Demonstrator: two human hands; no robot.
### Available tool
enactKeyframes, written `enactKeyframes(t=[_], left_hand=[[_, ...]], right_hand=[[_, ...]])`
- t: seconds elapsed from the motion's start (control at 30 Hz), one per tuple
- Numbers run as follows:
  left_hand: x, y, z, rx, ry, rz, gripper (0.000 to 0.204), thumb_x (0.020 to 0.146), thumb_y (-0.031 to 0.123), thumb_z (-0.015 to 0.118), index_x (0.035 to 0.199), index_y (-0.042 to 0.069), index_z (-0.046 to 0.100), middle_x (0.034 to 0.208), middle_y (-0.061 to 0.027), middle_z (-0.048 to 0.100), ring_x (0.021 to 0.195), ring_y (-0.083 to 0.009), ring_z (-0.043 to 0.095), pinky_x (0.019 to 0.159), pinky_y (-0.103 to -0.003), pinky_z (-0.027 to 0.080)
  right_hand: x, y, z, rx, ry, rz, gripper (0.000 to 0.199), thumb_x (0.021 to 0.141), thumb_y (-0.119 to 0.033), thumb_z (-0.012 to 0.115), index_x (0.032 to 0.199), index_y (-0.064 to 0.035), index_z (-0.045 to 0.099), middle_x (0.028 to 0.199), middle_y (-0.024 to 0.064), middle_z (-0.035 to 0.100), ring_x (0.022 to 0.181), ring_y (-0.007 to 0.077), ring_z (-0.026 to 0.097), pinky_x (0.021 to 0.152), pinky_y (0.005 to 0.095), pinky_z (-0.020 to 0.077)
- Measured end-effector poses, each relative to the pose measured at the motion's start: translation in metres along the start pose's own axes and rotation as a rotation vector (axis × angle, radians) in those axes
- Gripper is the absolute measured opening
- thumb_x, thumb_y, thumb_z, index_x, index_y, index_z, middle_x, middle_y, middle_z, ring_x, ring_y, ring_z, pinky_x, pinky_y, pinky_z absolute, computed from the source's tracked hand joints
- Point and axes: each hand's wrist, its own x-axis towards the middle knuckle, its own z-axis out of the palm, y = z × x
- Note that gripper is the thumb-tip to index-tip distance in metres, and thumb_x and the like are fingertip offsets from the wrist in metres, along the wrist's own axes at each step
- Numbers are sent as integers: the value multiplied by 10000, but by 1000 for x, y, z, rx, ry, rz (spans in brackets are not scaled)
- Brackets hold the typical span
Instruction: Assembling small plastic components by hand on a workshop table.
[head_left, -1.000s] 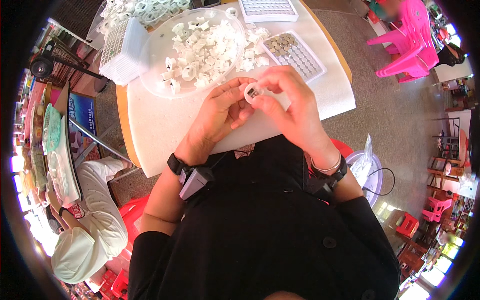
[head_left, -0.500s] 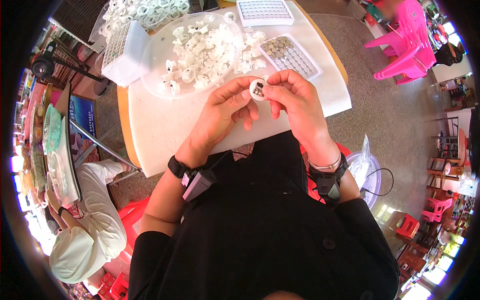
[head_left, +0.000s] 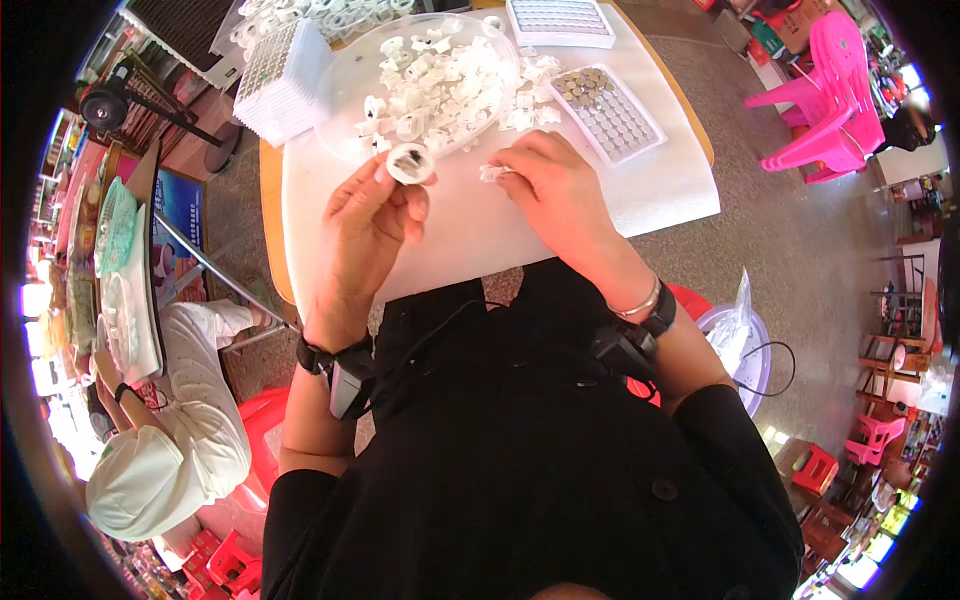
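I am looking down on a white table top point(head_left: 480, 230) laid over a round orange-edged table, set on grey paving outdoors. At the far side sits a clear shallow dish point(head_left: 345, 90) heaped with small white plastic pieces point(head_left: 440, 80). Right of it lies a white grid tray point(head_left: 608, 110), some of its cells filled with small dark metal discs. A second grid tray point(head_left: 560, 20) lies at the top edge, and a stack of white trays point(head_left: 280, 80) stands on the left of the dish. Pink plastic chairs point(head_left: 830, 90) stand off to the right; red stools show lower down. On the left another person in white with a white cap point(head_left: 140, 480) sits at a neighbouring table.

My left hand point(head_left: 365, 225) is raised above the table's near edge, palm toward me, thumb and fingertips closed on a small white round cap point(head_left: 409, 163) with a dark centre, held just in front of the dish rim. My right hand point(head_left: 560, 190) lies low on the table top, back up, fingers curled together; thumb and forefinger pinch a small white piece point(head_left: 492, 173) at the tips, near the spilled pieces by the dish. The two hands are apart. Both wrists carry dark bands; the right also has a thin bracelet.
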Motion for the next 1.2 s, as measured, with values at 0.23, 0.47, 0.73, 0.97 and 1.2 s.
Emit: enactKeyframes(t=[0.23,0.47,0.73,0.97,1.2], left_hand=[[-8,-16,13,33,30,-203,305,983,150,458,1178,-75,522,891,-97,610,712,-141,597,584,-257,502],[1,-28,4,-7,-11,-221,298,983,139,453,1175,-77,525,972,-105,610,735,-138,591,596,-253,495],[2,-32,2,-12,-11,-185,307,988,150,423,1187,-69,504,994,-136,613,710,-130,559,556,-224,458],[0,-32,-1,-14,-42,-164,307,991,158,424,1185,-66,507,996,-130,617,708,-125,558,558,-212,459],[-3,-32,2,-14,-32,-177,309,985,153,437,1194,-65,505,994,-134,620,705,-126,559,548,-214,464]], right_hand=[[10,-1,7,-337,-191,-156,117,762,-73,660,880,-74,661,889,37,567,905,237,512,765,360,413],[0,3,-1,-204,-37,-189,46,761,-62,641,803,-47,653,823,79,595,818,258,563,724,356,433],[-16,6,-28,486,-52,510,158,847,-73,586,967,-34,682,757,7,628,664,55,531,617,218,433],[-16,4,-32,344,-97,531,165,867,-77,567,966,-8,680,731,-20,594,655,53,511,602,207,421],[-23,-1,-14,254,73,530,116,829,-104,612,889,-32,680,706,81,639,588,166,609,564,290,473]])
